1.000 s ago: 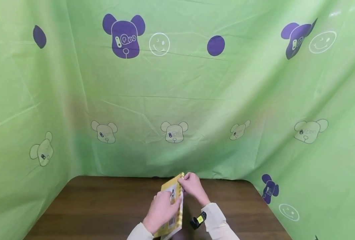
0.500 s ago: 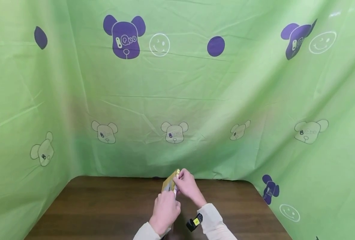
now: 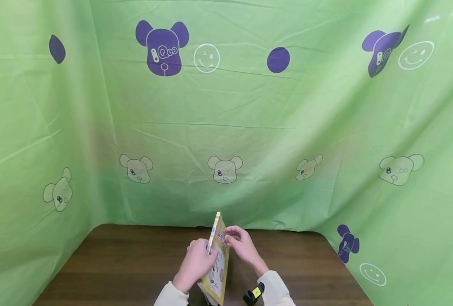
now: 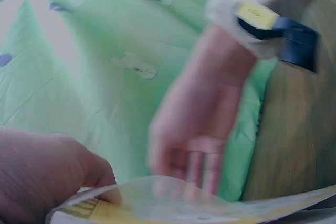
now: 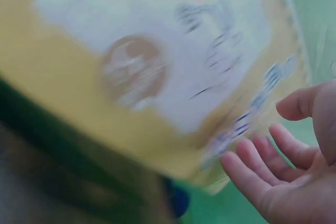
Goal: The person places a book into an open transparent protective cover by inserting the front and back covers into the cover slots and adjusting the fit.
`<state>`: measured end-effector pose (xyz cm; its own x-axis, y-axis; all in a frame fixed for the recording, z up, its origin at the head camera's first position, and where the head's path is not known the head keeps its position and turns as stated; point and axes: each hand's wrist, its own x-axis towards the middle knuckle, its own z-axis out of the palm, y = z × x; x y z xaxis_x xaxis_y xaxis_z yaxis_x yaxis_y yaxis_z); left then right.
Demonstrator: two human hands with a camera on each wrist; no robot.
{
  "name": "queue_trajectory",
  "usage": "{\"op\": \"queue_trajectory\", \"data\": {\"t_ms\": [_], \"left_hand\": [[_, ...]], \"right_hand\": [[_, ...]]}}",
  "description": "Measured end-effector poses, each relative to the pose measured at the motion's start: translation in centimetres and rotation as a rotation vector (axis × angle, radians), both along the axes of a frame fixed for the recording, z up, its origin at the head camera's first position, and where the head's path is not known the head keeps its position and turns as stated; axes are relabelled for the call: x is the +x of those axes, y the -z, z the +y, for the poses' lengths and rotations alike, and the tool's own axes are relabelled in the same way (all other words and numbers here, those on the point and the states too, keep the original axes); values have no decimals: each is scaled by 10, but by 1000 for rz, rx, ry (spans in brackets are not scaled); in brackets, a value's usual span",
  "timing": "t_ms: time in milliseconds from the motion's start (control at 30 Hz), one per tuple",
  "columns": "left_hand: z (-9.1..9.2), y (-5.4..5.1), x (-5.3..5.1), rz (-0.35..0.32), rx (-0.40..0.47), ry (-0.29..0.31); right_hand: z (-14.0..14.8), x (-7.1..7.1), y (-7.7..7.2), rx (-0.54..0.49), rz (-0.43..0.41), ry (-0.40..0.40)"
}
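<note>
A thin yellow book with a white picture panel stands tilted on edge above the table, its narrow side toward the head camera. My left hand grips it by that near edge, thumb on the cover; in the left wrist view this hand shows at the lower left. Beside the cover's right side is my right hand, its fingers loosely bent. The right wrist view has the yellow cover, blurred, and the right hand with thumb and fingers spread apart at its edge. Whether fingertips touch the cover, I cannot tell.
Under the hands lies a dark wooden table. Green cloth with printed bear heads hangs behind it and along both sides. A black strap device with a yellow label sits on the right wrist.
The book has turned, so its other cover now faces right. My left hand has shifted slightly left with it. My right hand has let go of the top edge and moved beside the cover.
</note>
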<state>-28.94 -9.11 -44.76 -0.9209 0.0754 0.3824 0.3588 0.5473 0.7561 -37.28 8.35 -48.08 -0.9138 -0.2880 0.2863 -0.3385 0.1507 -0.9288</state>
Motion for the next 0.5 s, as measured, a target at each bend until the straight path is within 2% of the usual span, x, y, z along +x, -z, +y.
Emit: {"op": "queue_trajectory", "data": {"t_ms": [133,233,300,367,500], "left_hand": [[-7,3,-2,-56,107,78],[-12,6,-4,-96,211,146],[-15,10,-6,-128,280,193],[-19,13,-8,-163,344,242],[-26,21,-11,-215,421,336]], "right_hand": [[5,0,27,-10,-37,78],[6,3,41,-10,-105,80],[6,5,46,-9,-147,48],[7,7,48,-56,-204,-12],[12,8,48,-137,-240,-83]]}}
